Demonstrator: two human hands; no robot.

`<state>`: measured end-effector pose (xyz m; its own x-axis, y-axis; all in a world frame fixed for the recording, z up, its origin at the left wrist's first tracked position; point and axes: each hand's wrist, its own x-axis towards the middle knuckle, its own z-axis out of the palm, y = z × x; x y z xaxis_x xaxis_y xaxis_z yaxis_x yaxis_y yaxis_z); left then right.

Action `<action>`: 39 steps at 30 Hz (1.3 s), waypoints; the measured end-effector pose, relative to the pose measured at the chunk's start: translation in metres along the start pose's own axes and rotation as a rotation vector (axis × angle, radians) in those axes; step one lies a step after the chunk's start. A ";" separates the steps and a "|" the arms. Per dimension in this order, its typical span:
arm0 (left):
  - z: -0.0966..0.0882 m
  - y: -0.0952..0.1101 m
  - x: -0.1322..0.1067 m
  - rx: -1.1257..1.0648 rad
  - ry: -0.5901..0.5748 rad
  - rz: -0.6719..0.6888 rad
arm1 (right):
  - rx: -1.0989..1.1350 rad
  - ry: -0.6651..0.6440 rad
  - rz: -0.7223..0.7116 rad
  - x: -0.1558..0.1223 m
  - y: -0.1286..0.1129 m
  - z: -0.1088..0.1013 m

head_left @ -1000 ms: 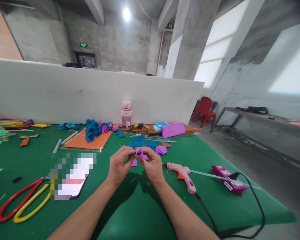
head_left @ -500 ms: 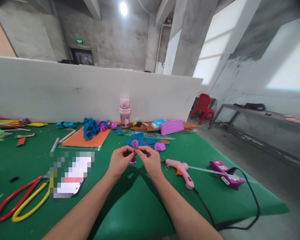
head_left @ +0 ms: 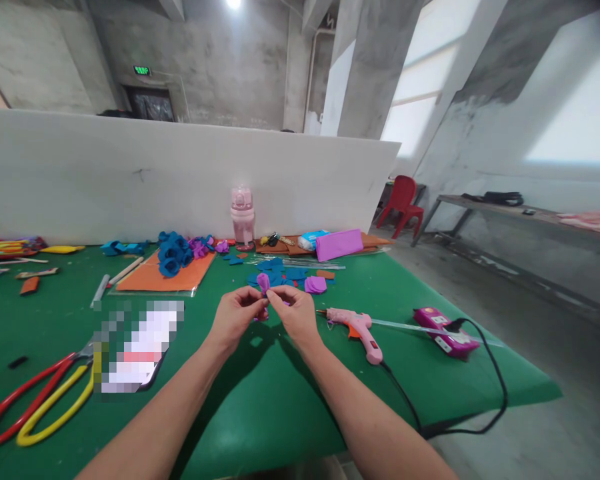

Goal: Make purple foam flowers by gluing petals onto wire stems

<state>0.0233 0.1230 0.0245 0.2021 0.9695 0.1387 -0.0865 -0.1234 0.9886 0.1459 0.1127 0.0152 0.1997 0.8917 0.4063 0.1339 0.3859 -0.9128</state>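
Observation:
Both hands meet above the green table, pinching a small rolled purple paper flower (head_left: pixel 263 283) from below. My left hand (head_left: pixel 234 317) has thumb and forefinger closed at its base. My right hand (head_left: pixel 296 313) pinches the same base from the other side, so the fingertips hide its lower end. Just beyond lie blue paper petals (head_left: pixel 273 267) and a stack of purple petals (head_left: pixel 315 285). A pink hot glue gun (head_left: pixel 353 321) with a clear glue stick rests right of my right hand.
Scissors (head_left: pixel 55 400) with red and yellow handles and a blurred phone (head_left: pixel 143 347) lie left. Blue paper flowers (head_left: pixel 173 253) rest on orange sheets (head_left: pixel 145 283). A pink bottle (head_left: pixel 243 220) stands by the white partition (head_left: pixel 190 167). The glue gun's cord reaches a purple power strip (head_left: pixel 445 333).
The view has shifted slightly. The purple flower has turned a little, so its side shows more than its rolled top. Both hands keep pinching it.

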 end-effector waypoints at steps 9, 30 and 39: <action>0.002 0.000 0.000 -0.012 0.030 -0.018 | -0.122 0.038 -0.039 -0.001 -0.002 -0.001; 0.001 -0.002 0.000 -0.080 0.023 -0.045 | -0.076 -0.012 -0.063 -0.003 -0.002 -0.002; 0.004 -0.004 -0.001 -0.147 0.038 -0.054 | 0.089 -0.078 0.023 -0.002 0.005 -0.001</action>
<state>0.0277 0.1220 0.0209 0.1738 0.9815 0.0808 -0.2185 -0.0416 0.9749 0.1474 0.1124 0.0095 0.1251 0.9147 0.3842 0.0431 0.3819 -0.9232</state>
